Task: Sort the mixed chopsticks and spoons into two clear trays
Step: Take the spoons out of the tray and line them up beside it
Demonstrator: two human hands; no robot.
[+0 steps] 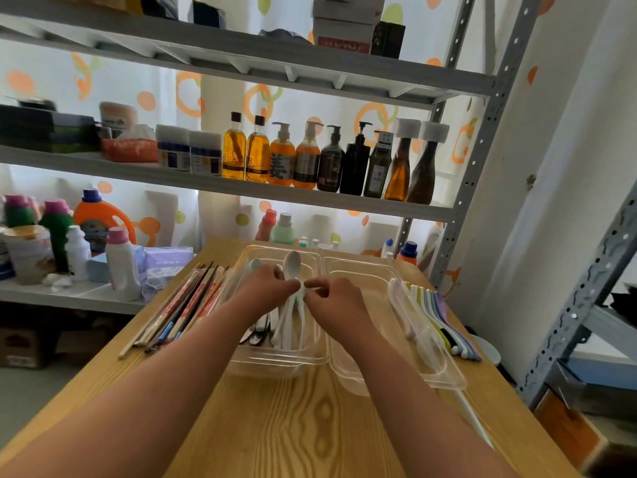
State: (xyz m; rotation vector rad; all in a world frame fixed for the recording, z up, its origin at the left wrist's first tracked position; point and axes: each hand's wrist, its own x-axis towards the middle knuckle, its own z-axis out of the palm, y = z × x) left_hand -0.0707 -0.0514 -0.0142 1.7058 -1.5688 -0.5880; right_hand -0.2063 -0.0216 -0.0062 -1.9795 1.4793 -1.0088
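The left grip (267, 288) and the right grip (332, 300) meet fingertip to fingertip over the left tray (275, 357). Both pinch the white spoons (291, 322) near the neck. One bowl stands up just beyond the fingers. The handles fan down from the grips toward the person, their ends inside that tray. A few dark spoons (258, 331) lie in the same tray, under the left wrist.

Left of the left grip, the chopsticks (179, 305) lie bundled on the wooden surface (293, 426), beside the tray. Right of the right grip sits the right tray (362, 272). Pastel spoons (437, 315) lie in a row along its outer edge; whether in it or beside it I cannot tell.

On the shelf (310, 198) beyond the grips, an orange pump bottle (281, 165) bears a large "美". Other labels are too blurred to read.
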